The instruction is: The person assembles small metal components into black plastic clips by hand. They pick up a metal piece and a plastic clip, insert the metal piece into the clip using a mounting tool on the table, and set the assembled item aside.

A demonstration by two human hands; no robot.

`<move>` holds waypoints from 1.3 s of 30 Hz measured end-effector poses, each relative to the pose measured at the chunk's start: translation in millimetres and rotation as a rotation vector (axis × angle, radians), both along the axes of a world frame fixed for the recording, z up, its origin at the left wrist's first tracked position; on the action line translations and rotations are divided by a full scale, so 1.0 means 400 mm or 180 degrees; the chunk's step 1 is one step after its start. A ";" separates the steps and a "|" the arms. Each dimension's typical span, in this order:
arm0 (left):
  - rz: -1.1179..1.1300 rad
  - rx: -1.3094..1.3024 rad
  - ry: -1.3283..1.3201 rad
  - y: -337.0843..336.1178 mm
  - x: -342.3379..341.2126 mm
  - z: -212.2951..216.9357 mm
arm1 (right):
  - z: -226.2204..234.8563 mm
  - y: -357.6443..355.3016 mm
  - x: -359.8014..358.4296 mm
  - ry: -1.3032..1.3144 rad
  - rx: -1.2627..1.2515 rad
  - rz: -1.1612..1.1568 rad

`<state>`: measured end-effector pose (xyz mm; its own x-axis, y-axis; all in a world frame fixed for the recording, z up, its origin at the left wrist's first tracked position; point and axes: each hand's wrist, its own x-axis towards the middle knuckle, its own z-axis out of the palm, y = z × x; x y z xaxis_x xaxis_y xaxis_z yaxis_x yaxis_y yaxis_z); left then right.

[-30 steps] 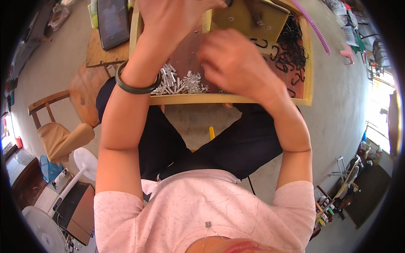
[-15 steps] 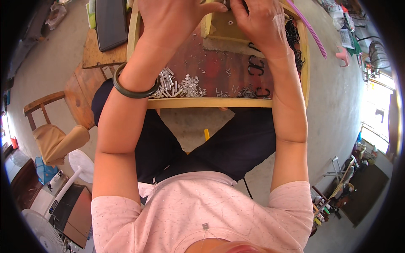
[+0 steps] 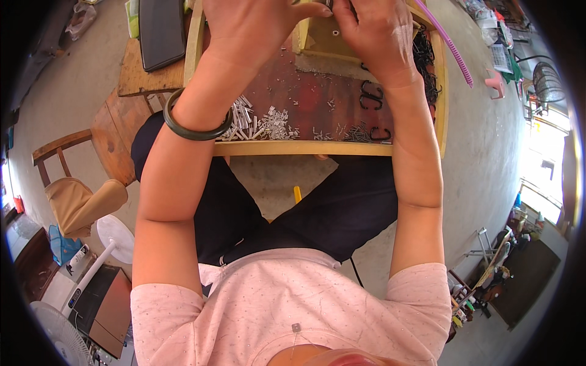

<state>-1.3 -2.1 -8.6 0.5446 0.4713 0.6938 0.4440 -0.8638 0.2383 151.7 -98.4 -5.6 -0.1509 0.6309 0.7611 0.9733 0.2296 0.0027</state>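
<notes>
At the top edge, my left hand [image 3: 250, 24] reaches over the wooden-rimmed work tray [image 3: 329, 148]. Its thumb stretches right to a small metal piece [image 3: 329, 5]; the other fingers are out of the picture. Opposite it, my right hand [image 3: 379, 33] has its fingers bent and pressed together beside that piece; what they hold is hidden. Under both hands stands a yellow block-like fixture [image 3: 317, 43]. Black C-shaped carabiner bodies [image 3: 370, 96] lie below my right wrist, and silver pins [image 3: 276, 125] are heaped near my left forearm.
Small dark pins [image 3: 358, 132] lie by the tray's front rim. More black hooks [image 3: 424, 58] fill its right side. A purple coiled tube [image 3: 448, 39] hangs past the right edge. On the left are a dark rectangular case [image 3: 162, 33], a wooden chair [image 3: 113, 137] and a white fan [image 3: 115, 238].
Both hands stay at the fixture with only slight shifts; my left thumb tip has moved a little to the right. The whole view has shifted slightly.
</notes>
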 end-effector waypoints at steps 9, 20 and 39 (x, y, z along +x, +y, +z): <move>0.0029 0.0044 0.0040 0.002 0.000 0.001 | 0.035 -0.027 -0.036 0.0700 -0.0496 -0.0241; -0.0012 -0.0036 0.0070 -0.005 -0.001 0.010 | 0.063 -0.016 -0.029 0.2133 -0.1208 -0.0389; 0.0063 0.0376 -0.0004 -0.047 -0.001 -0.005 | 0.054 -0.062 -0.044 0.1247 -0.0980 -0.1130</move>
<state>-1.6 -21.0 -10.5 0.5351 0.3969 0.7457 0.4610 -0.8769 0.1360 134.3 -123.1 15.8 0.3631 0.7912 0.4920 0.9057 -0.1755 -0.3860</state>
